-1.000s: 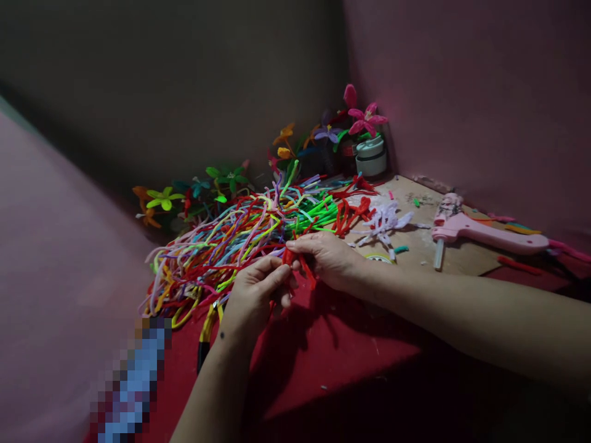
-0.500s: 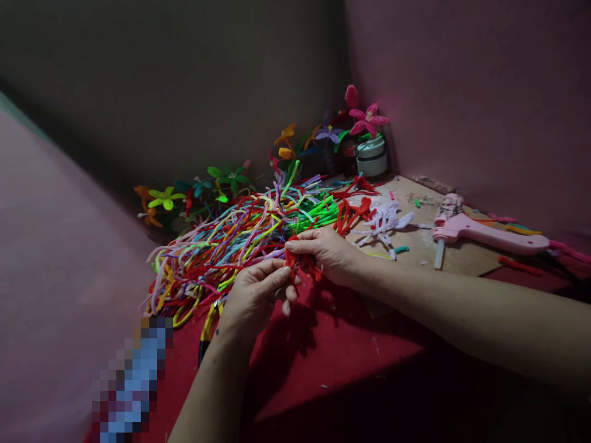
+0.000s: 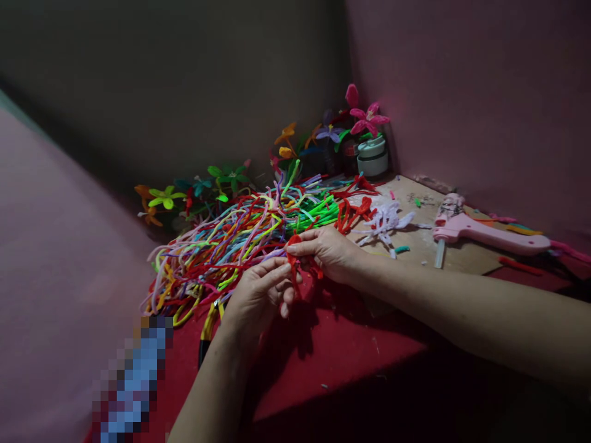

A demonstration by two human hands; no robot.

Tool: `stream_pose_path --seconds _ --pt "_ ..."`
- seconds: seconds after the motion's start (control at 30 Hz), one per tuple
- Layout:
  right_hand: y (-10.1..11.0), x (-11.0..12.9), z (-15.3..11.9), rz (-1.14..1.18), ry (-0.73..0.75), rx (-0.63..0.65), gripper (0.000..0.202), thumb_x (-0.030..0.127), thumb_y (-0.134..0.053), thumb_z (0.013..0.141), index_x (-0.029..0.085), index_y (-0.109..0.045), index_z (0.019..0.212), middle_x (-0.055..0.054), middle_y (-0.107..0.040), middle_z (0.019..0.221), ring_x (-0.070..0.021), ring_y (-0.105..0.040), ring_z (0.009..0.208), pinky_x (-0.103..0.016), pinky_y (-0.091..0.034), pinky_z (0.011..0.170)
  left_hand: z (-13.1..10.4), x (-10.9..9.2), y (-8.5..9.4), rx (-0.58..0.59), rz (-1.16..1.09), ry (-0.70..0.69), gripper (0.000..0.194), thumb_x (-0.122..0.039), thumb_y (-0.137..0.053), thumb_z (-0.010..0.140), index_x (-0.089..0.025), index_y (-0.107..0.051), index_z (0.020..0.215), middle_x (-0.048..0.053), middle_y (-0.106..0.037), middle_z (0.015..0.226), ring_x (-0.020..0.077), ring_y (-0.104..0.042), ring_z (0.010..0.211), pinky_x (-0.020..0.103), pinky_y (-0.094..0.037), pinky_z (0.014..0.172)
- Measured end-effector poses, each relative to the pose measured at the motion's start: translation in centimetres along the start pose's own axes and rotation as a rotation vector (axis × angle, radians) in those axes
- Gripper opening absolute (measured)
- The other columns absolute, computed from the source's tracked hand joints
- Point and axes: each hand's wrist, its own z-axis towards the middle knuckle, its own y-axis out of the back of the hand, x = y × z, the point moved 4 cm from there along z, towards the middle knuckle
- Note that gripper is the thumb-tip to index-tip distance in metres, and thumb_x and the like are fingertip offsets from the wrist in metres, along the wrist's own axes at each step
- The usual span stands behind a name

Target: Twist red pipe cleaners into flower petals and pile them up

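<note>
Dim light casts dark shadows on the red surface [image 3: 351, 344], with pixelation lower left

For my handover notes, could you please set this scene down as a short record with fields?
Left hand: pinching a red fuzzy piece
Right hand: pinching the same piece
Beyond hands: heap of multicoloured fuzzy stems
Right side: pink tool, tan board
Back corner: pink flower, pale container
Surface: red, partly shadowed
Lighting: dim
</note>
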Motion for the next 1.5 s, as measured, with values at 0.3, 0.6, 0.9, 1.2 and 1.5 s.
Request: stream_pose_path --seconds 0.3,0.6,0.9,1.2,1.5 --pt "-0.14 -0.18 -0.07 -0.017 -0.051 0.041 0.011 0.012 -0.068 0.06 0.007 -0.059 0.063 -0.001 -0.058 0.05 -0.0089 -0.052 0.04 -0.021 -0.041 0.043 0.03 0.28 -0.19 0.023 0.047 -0.048 0.014 -0.026 -0.057 0.078 -0.013 -0.054 0.073 -0.003 -0.051 0.041 0.0047 -0.041 0.028 0.013 -0.034 0.029" --pt "0.13 -0.25 0.06 -0.007 -0.057 -0.001 0.009 0.01 -0.067 0.062 0.008 -0.059 0.064 -0.002 -0.058 0.053 -0.0077 -0.051 0.043 -0.021 -0.041 0.045 -0.11 0.07 -0.36 0.004 0.071 -0.075 0.017 -0.023 -0.066 0.068 -0.012 -0.057 0.077 -0.001 -0.057 0.058 0.0062 -0.05 0.041 0.016 -0.042 0.034" --pt "-0.07 -0.3 -0.24 -0.018 -0.076 0.031 0.013 0.01 -0.069 0.055 0.008 -0.059 0.063 -0.002 -0.059 0.053 -0.0079 -0.051 0.043 -0.022 -0.042 0.047 -0.03 0.49 -0.32 -0.064 0.019 -0.063 0.014 -0.018 -0.066 0.067 -0.013 -0.055 0.074 -0.004 -0.054 0.053 0.0054 -0.047 0.037 0.016 -0.041 0.031" --pt "0.36 -0.31 0.14 -0.038 -0.017 -0.009 0.019 0.012 -0.074 0.051 0.007 -0.061 0.066 -0.001 -0.058 0.054 -0.0079 -0.051 0.048 -0.022 -0.039 0.05 0.1 0.26 -0.51 -0.019 -0.049 -0.054 0.019 -0.027 -0.062 0.072 -0.016 -0.054 0.085 -0.006 -0.051 0.058 0.0039 -0.041 0.034 0.018 -0.04 0.028" --pt "0.27 -0.07 -0.16 -0.121 -0.013 0.018 0.014 0.019 -0.07 0.057 0.01 -0.06 0.06 0.0 -0.056 0.051 -0.0068 -0.046 0.044 -0.022 -0.035 0.046 0.2 0.22 -0.04 -0.07 -0.007 -0.093 0.016 -0.026 -0.064 0.07 -0.016 -0.054 0.078 -0.005 -0.054 0.057 0.0045 -0.043 0.034 0.017 -0.039 0.03"
